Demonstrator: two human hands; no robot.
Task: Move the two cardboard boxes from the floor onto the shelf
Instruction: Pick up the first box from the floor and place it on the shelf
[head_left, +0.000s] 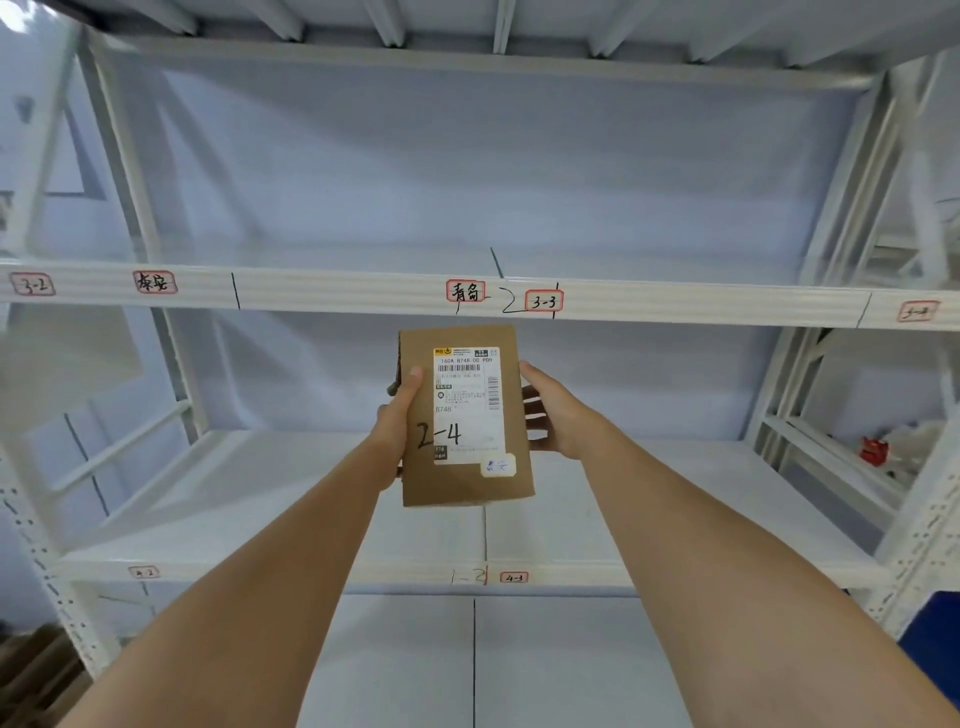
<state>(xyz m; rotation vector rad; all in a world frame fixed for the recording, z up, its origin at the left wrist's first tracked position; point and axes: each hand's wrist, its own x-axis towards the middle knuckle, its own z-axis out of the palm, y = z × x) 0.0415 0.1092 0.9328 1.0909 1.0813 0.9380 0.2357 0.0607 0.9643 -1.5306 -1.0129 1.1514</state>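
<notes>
Both forearms reach forward, hands clamped on one box (465, 415): left hand (397, 421) grips its left edge, right hand (553, 415) its right side. Box is held upright in the air, label facing the camera, in front of the shelf (675, 519), above the lower board and below the beam marked 3-3. Not yet set down. Shelf boards look bare; second box not in view, so apparently both placements remain.

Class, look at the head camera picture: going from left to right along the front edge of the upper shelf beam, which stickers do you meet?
3-2 sticker → handwritten sticker → second handwritten sticker → 3-3 sticker → blurred sticker, all on the beam.
</notes>
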